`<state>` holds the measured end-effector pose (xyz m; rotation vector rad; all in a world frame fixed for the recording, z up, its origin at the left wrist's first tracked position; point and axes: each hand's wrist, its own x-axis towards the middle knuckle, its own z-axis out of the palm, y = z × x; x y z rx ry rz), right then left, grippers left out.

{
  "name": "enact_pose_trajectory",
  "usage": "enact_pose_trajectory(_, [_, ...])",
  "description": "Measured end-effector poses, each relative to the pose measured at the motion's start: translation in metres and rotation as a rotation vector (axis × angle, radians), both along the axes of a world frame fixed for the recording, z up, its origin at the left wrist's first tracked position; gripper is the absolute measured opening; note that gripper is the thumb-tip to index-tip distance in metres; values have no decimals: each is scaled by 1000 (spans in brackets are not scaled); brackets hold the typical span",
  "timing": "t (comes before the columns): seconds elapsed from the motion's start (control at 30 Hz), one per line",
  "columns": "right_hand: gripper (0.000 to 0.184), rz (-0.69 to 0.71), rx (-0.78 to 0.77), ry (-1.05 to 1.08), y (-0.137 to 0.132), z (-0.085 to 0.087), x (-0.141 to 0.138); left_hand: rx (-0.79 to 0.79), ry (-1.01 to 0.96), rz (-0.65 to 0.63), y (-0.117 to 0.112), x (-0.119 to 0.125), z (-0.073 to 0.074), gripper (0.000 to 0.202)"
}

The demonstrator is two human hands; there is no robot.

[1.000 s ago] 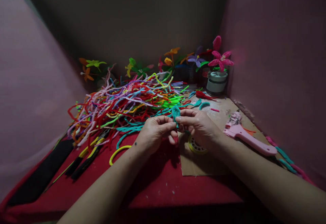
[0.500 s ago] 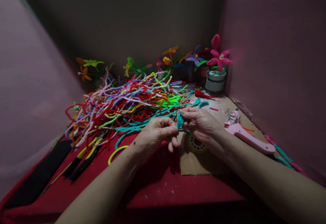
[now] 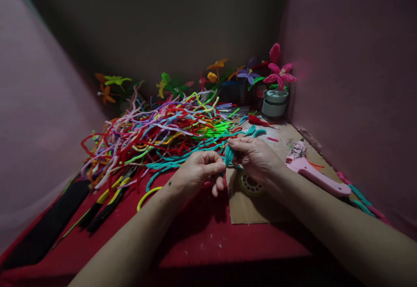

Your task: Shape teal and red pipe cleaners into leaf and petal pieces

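Observation:
My left hand [image 3: 198, 171] and my right hand [image 3: 256, 156] meet over the middle of the red table [image 3: 202, 235], and both pinch one bent teal pipe cleaner [image 3: 228, 155] between their fingertips. The teal piece is folded into a small loop that sticks up between my thumbs. Just beyond my hands lies a big tangled heap of pipe cleaners [image 3: 163, 132] in many colours. Under my right wrist a yellow tape roll [image 3: 250, 185] lies on a sheet of cardboard [image 3: 257, 208].
A pink glue gun [image 3: 314, 174] lies on the cardboard at the right. Pipe-cleaner flowers [image 3: 278, 74] stand in pots along the back wall. Yellow-handled pliers [image 3: 107, 200] and a black strip [image 3: 45, 228] lie at the left. Pink walls close in on both sides.
Both hands have drifted slightly down and left with the teal piece, and its loop is squeezed tighter and lower between my fingers.

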<state>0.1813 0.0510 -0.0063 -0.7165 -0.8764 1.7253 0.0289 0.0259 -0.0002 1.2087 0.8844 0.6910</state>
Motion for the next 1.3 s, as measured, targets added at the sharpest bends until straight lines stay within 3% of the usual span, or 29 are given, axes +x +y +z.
enact_pose_trajectory(0.17, [21,-36,-197,-16,-1,5,-3,90,57,-2,-4,5,5,17])
enact_pose_trajectory(0.5, [24,-9,50,-11,-1,-2,0,49,7,32,2,0,-1,19])
enact_pose_trajectory(0.67, [25,-96,-8,-25,1,-2,-2,62,10,23,0,4,-2,18])
enact_pose_trajectory(0.83, [25,21,12,-9,-1,-4,-3,18,-58,54,1,5,-5,17])
enact_pose_trajectory(1.0, [14,104,24,28,-7,-4,-4,36,-78,68,6,2,-5,19])
enact_pose_trajectory(1.2, [15,17,-8,-46,-6,-7,-5,230,138,306,2,4,5,18])
enact_pose_trajectory(1.3, [18,-37,33,-76,-7,-11,-7,301,247,344,0,7,9,17])
